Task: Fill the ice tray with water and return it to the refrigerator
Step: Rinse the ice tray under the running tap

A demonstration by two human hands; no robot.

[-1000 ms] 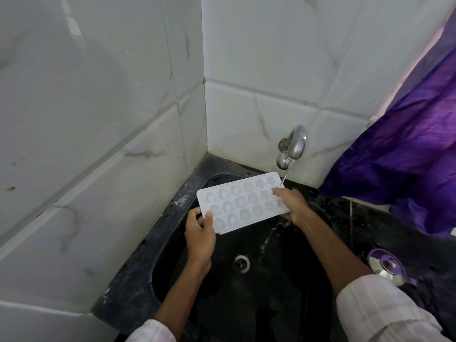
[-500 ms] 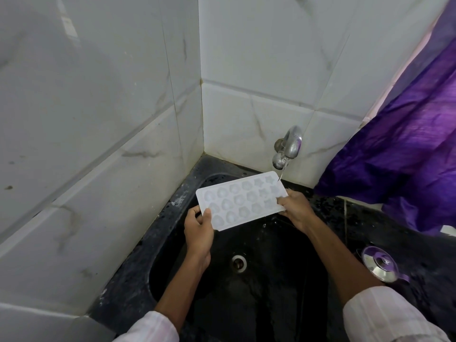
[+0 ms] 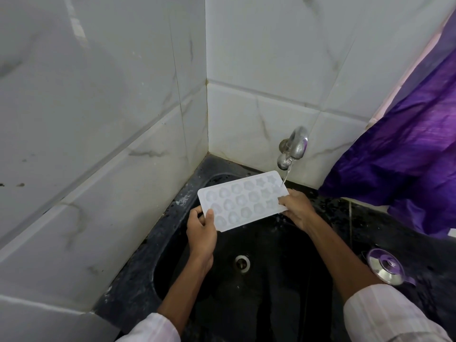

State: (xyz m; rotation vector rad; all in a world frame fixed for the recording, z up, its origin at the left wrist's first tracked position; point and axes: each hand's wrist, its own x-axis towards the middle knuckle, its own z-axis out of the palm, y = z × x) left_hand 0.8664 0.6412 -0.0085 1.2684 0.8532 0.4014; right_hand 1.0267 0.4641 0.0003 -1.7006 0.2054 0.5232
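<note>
Ice tray [image 3: 243, 200] over sink [image 3: 172, 243], under tap [image 3: 293, 146]; lid [image 3: 385, 266] on counter [image 3: 370, 225] right of sink.

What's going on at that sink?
A person is filling a white ice tray at a black corner sink. The left hand grips the tray's near left corner, and the right hand holds its right end. A thin stream runs from the wall tap onto the tray's far right corner. A steel lid lies on the counter to the right.
</note>
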